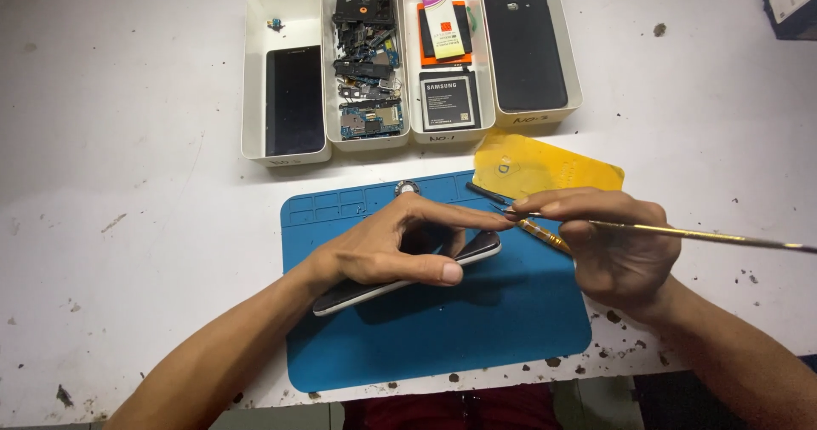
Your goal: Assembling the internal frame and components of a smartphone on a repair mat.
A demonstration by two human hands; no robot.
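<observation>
My left hand [400, 247] grips a dark smartphone [357, 292] with a pale edge, holding it tilted above the blue work mat [477, 328]. Thumb and fingers pinch the phone's sides, with the forefinger stretched toward the right. My right hand [604, 243] holds a thin, long metal tool [715, 236] like a pen, its shaft pointing right and its tip meeting the phone's upper right corner beside my left fingertip. A yellow-handled tool [545, 236] lies on the mat under my right fingers.
Several white trays [255, 73] stand at the back, holding a phone screen [294, 98], circuit parts [366, 64], batteries [447, 98] and a black back cover [523, 51]. A yellow sheet [545, 168] lies by the mat's top right corner. The white table [128, 226] is scuffed.
</observation>
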